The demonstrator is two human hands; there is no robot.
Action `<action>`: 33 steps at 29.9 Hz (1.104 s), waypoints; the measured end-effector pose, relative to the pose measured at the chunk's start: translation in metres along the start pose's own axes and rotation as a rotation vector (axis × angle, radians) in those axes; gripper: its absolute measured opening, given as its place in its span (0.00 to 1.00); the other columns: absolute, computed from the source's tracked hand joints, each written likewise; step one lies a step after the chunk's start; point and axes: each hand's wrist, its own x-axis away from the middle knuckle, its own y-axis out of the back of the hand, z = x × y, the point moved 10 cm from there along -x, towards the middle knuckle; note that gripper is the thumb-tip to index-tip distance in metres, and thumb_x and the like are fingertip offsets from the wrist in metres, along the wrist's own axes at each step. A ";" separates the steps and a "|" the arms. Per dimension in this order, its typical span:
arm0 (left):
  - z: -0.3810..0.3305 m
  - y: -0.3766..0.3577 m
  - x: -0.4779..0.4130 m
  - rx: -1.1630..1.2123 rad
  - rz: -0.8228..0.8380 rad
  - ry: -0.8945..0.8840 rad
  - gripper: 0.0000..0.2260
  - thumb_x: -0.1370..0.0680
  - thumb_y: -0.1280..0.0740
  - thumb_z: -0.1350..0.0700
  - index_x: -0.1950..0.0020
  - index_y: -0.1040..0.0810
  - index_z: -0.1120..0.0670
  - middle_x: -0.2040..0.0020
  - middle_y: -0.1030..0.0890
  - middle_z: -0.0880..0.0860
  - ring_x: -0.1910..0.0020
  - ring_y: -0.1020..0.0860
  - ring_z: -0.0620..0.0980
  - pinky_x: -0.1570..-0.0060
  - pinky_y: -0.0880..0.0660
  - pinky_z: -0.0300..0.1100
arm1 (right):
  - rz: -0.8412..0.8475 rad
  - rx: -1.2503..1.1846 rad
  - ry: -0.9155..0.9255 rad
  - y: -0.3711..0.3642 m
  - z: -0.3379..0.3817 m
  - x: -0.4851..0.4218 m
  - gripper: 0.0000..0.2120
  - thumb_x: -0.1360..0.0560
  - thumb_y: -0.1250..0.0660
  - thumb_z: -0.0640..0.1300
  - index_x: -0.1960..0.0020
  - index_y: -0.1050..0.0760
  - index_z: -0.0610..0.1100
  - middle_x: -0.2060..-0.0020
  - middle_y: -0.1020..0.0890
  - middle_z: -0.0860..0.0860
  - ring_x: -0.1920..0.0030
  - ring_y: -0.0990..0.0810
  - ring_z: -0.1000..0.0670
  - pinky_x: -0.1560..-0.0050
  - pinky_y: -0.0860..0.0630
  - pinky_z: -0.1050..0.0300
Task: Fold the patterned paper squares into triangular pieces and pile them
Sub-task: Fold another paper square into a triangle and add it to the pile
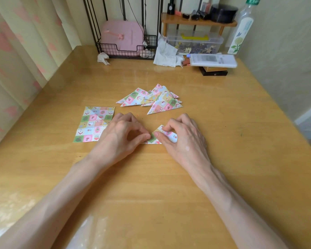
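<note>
A small folded triangle of patterned paper (pixel 155 136) lies flat on the wooden table (pixel 169 177), mostly covered by both hands. My left hand (pixel 122 133) has curled fingers and pinches its left part with thumb and forefinger. My right hand (pixel 181 133) pinches and presses its right part, fingers curled over it. Beyond the hands lies a loose pile of several folded patterned triangles (pixel 156 98). To the left, a stack of flat patterned paper squares (pixel 92 124) lies partly under my left hand.
At the back stand a wire rack with a pink case (pixel 122 37), crumpled tissues (pixel 166 52), a clear plastic box (pixel 195 42) under a small wooden shelf, a wrapped packet (pixel 213 60) and a bottle (pixel 241 27). A curtain hangs on the left.
</note>
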 end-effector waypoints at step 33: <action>0.007 -0.010 0.005 -0.128 0.256 -0.030 0.41 0.28 0.42 0.73 0.36 0.25 0.25 0.35 0.32 0.38 0.34 0.38 0.48 0.34 0.37 0.53 | 0.171 0.070 -0.178 -0.012 0.006 0.003 0.32 0.38 0.28 0.74 0.45 0.31 0.55 0.45 0.34 0.56 0.38 0.32 0.49 0.37 0.35 0.55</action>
